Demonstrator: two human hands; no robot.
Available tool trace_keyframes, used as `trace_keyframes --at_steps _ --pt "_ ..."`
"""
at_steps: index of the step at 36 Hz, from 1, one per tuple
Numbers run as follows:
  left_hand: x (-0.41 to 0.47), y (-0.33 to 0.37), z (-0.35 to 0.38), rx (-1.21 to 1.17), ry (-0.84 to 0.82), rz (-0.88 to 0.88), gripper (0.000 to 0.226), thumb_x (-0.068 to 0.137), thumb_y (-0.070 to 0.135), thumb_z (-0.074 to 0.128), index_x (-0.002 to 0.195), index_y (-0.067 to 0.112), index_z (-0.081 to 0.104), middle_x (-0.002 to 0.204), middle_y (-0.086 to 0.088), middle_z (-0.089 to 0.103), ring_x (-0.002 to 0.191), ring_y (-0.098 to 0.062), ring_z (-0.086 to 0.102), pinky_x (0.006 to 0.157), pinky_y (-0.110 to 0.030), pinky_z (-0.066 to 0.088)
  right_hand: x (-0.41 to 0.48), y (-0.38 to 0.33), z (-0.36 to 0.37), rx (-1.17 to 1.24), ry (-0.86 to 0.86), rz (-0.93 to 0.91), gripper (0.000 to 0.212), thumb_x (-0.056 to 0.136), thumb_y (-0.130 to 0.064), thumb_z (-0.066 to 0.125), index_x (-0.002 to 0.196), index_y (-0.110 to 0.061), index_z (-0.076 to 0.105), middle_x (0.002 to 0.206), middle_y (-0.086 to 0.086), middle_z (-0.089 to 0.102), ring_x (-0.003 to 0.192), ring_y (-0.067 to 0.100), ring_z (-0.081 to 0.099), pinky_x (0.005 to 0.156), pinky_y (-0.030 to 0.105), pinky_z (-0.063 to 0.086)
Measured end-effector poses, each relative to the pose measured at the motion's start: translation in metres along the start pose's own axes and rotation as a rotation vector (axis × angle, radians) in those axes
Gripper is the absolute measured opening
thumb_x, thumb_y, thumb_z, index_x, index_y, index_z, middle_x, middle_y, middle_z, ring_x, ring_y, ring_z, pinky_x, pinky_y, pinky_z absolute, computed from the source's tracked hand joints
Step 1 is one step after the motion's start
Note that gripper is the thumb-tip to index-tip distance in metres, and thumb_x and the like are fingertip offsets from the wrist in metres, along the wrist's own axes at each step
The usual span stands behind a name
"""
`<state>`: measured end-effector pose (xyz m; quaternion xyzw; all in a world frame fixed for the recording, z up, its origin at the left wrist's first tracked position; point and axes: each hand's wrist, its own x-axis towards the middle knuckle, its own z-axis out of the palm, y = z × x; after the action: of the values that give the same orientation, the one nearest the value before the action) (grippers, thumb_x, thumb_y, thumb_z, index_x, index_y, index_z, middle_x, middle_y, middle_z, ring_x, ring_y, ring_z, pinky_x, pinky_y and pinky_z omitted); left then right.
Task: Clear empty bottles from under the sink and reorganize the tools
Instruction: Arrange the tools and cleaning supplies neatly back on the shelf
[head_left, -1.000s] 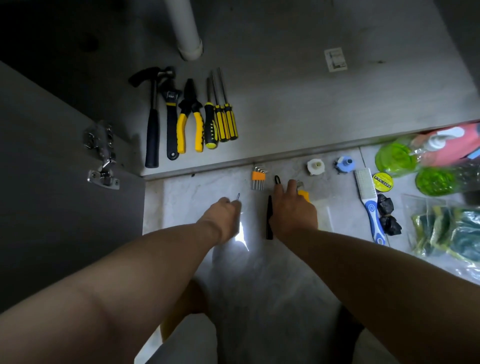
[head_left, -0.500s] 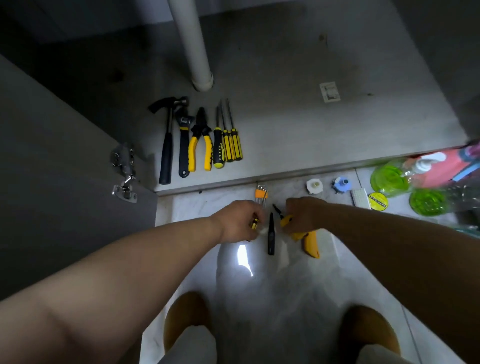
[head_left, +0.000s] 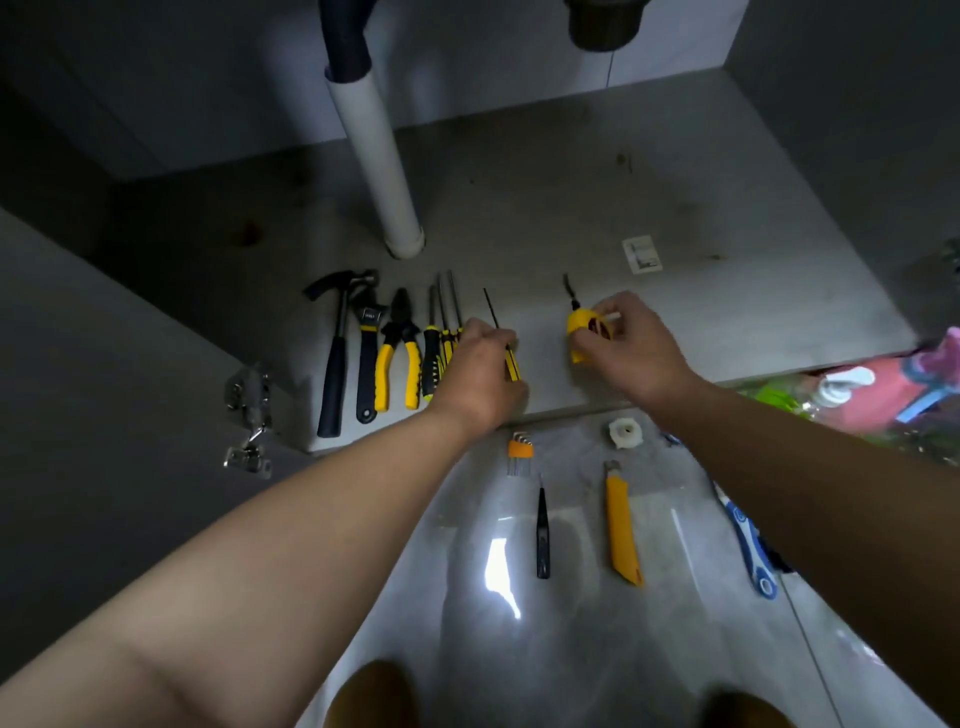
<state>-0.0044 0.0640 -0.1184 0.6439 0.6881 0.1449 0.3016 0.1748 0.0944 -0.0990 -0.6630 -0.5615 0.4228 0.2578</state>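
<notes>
My left hand (head_left: 480, 371) holds a thin yellow-and-black screwdriver (head_left: 511, 361) on the cabinet floor (head_left: 727, 312), just right of the tool row: hammer (head_left: 335, 364), wrench (head_left: 368, 358), yellow pliers (head_left: 397, 358) and screwdrivers (head_left: 434, 358). My right hand (head_left: 631, 348) grips a yellow tape measure (head_left: 582, 332) with a black strap, further right on the cabinet floor. On the tile floor lie an orange hex key set (head_left: 520, 451), a black pen-like tool (head_left: 542, 535) and a yellow utility knife (head_left: 622, 527).
A white drain pipe (head_left: 379, 161) stands behind the tools. The open cabinet door with its hinge (head_left: 249, 415) is on the left. Bottles (head_left: 852, 395) lie at the right, a white cap (head_left: 625, 432) and a blue brush (head_left: 748, 545) on the tiles. My feet (head_left: 374, 693) are below.
Both hands rose from the tile floor onto the cabinet floor, the left carrying the thin screwdriver, the right the tape measure. The utility knife stayed on the tiles. The camera tilted up.
</notes>
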Motion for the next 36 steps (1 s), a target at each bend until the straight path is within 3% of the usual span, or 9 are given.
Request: trace_keyframes --at_steps 4,9,13,22,27,29,32,34,36 --pt "0.007 -0.008 0.006 0.198 0.027 0.021 0.043 0.082 0.018 0.074 0.123 0.009 0.064 0.124 -0.014 0.05 0.117 -0.031 0.052 0.099 -0.031 0.043 0.002 0.002 0.008 -0.04 0.196 -0.181 0.049 0.079 -0.029 0.074 0.122 -0.021 0.052 0.122 0.006 0.048 0.101 0.021 0.057 0.085 0.037 0.051" --pt "0.009 -0.014 0.005 0.574 0.187 0.067 0.036 0.084 0.043 0.067 0.115 0.025 0.064 0.116 -0.001 0.063 0.118 -0.028 0.043 0.09 -0.039 0.036 0.009 0.006 0.022 -0.213 0.103 -0.164 0.052 0.079 -0.028 0.075 0.126 -0.021 0.052 0.124 0.009 0.048 0.114 0.03 0.054 0.093 0.043 0.051" --pt "0.009 -0.02 0.004 0.606 0.182 0.075 0.039 0.089 0.042 0.065 0.123 0.025 0.06 0.126 0.001 0.059 0.125 -0.028 0.039 0.097 -0.04 0.034 0.009 0.014 0.035 -0.282 0.05 -0.093 0.054 0.079 -0.022 0.075 0.129 -0.02 0.056 0.126 0.014 0.046 0.118 0.035 0.05 0.095 0.043 0.05" --pt "-0.003 -0.033 0.002 0.555 0.216 0.072 0.045 0.087 0.029 0.067 0.13 0.022 0.057 0.139 -0.001 0.046 0.131 -0.028 0.034 0.1 -0.038 0.033 0.015 0.026 0.045 -0.437 0.137 -0.152 0.06 0.084 -0.022 0.07 0.139 -0.023 0.047 0.134 0.008 0.047 0.124 0.032 0.038 0.076 0.034 0.04" --pt "-0.013 -0.033 -0.001 0.514 0.239 0.09 0.05 0.085 0.027 0.071 0.133 0.024 0.056 0.142 -0.007 0.045 0.134 -0.029 0.034 0.103 -0.04 0.032 0.007 0.041 0.035 -0.408 0.154 -0.187 0.067 0.078 -0.027 0.076 0.136 -0.016 0.045 0.129 0.013 0.046 0.121 0.032 0.041 0.085 0.041 0.048" --pt "-0.022 -0.029 0.001 0.501 0.311 0.196 0.04 0.083 0.021 0.068 0.123 0.019 0.062 0.132 -0.007 0.05 0.125 -0.03 0.042 0.097 -0.039 0.036 0.0 0.047 0.025 -0.381 0.17 -0.252 0.061 0.076 -0.029 0.076 0.128 -0.015 0.048 0.122 0.011 0.048 0.114 0.029 0.044 0.082 0.037 0.046" --pt "-0.038 -0.022 0.014 0.493 0.309 0.438 0.031 0.082 0.012 0.066 0.112 0.017 0.064 0.115 -0.004 0.054 0.109 -0.027 0.049 0.085 -0.036 0.041 -0.016 0.058 0.008 -0.336 0.252 -0.377 0.024 0.081 -0.036 0.067 0.089 -0.021 0.05 0.084 -0.001 0.053 0.08 0.023 0.052 0.063 0.03 0.037" --pt "-0.048 -0.019 0.027 0.532 0.179 0.54 0.025 0.087 0.014 0.064 0.113 0.017 0.065 0.112 -0.004 0.055 0.105 -0.026 0.051 0.084 -0.037 0.043 -0.028 0.069 -0.002 -0.392 0.251 -0.343 0.032 0.083 -0.044 0.056 0.067 -0.02 0.044 0.056 -0.002 0.046 0.061 0.028 0.053 0.055 0.029 0.033" --pt "-0.058 -0.02 0.043 0.531 0.001 0.559 0.02 0.094 0.017 0.057 0.112 0.017 0.064 0.112 -0.004 0.056 0.104 -0.025 0.052 0.085 -0.039 0.046 -0.04 0.087 -0.007 -0.523 0.117 -0.263 0.042 0.081 -0.049 0.051 0.055 -0.017 0.043 0.049 0.001 0.042 0.061 0.033 0.056 0.055 0.028 0.033"
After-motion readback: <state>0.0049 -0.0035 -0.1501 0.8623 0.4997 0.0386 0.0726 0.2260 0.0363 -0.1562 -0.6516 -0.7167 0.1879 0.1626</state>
